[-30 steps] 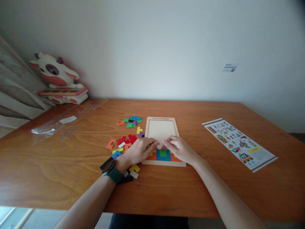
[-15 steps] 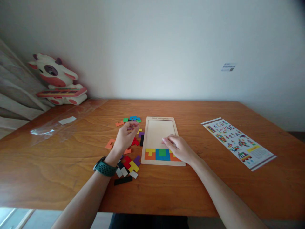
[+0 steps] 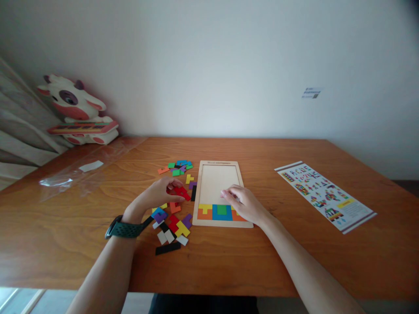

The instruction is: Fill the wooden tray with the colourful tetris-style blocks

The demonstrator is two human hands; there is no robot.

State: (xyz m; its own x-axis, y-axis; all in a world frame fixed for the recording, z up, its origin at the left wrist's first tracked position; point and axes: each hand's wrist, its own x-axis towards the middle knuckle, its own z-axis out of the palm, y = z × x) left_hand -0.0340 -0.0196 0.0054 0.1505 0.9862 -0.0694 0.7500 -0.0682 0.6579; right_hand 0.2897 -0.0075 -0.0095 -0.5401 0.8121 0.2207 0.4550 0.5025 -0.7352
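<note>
The left hand (image 3: 155, 194) is reaching into the loose pieces (image 3: 172, 220) at 9 o'clock of the tray (image 3: 218, 172), its fingers (image 3: 175, 182) curling down onto a red piece (image 3: 181, 192); whether they are actually pinching it I cannot tell. The right hand (image 3: 244, 203) is lying flat and released on the tray's lower right part, fingertips on bare wood just above the row of placed pieces (image 3: 216, 211).

The red piece is lying on the table (image 3: 229, 253) just beside the tray's left rim. It is looking like a thin, flat, stiff block of painted wood with stepped edges, probably light and a little slick on top, so its side edges seem the best place to pinch it.

The tray is a pale, shallow wooden rectangle with a raised rim. A glossy printed sheet (image 3: 324, 196) is lying at 3 o'clock, crinkled clear plastic (image 3: 72, 179) at 10 o'clock, and a cow toy (image 3: 77, 111) beyond that.
</note>
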